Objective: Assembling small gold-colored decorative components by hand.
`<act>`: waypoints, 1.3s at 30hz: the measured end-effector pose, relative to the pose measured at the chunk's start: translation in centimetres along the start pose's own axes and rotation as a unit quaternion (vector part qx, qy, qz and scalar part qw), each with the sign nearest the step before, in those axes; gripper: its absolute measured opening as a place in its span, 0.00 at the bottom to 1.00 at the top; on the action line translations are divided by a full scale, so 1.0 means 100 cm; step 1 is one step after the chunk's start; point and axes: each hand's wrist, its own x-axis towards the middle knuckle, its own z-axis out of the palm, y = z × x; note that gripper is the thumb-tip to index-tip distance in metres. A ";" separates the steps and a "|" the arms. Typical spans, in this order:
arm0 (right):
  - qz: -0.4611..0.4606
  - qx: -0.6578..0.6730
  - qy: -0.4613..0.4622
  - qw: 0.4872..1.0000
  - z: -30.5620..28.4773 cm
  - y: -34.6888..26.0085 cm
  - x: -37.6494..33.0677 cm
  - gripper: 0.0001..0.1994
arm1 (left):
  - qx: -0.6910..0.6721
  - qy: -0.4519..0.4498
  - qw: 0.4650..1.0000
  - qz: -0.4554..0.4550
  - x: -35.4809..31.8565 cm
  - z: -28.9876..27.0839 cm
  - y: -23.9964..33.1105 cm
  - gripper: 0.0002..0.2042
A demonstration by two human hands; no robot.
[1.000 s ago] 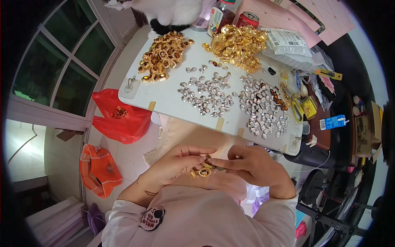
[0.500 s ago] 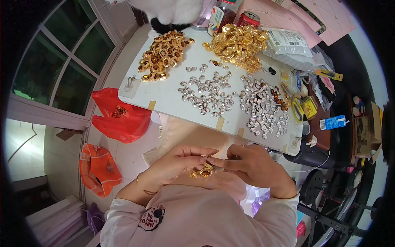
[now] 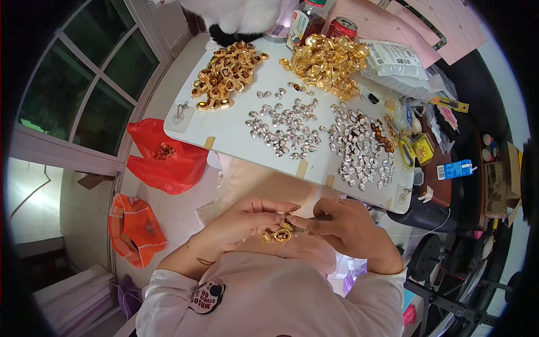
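Head view shows our two hands meeting low in the centre of the frame, just below the tabletop (image 3: 236,126) edge: our left hand (image 3: 241,224) pinches and cradles a small cluster of gold settings (image 3: 278,233) with amber stones, and our right hand (image 3: 342,224) is closed on a thin tool whose tip touches that cluster. We judge a setting could slip from the fingers and fall into our lap, since the grip is only at the fingertips. The cluster's long axis runs roughly left to right across the frame; which way any stone faces we cannot tell.
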 end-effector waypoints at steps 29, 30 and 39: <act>0.012 0.137 -0.173 0.975 -0.015 0.010 0.007 0.22 | 0.010 -0.018 1.000 -0.002 0.002 0.008 -0.004 0.19; 0.008 0.160 -0.178 0.971 -0.015 0.012 0.008 0.23 | 0.015 -0.019 1.000 -0.007 0.002 0.008 -0.004 0.19; 0.075 0.310 0.030 0.947 -0.007 0.009 0.000 0.13 | 0.006 0.005 1.000 0.030 0.001 0.006 0.003 0.18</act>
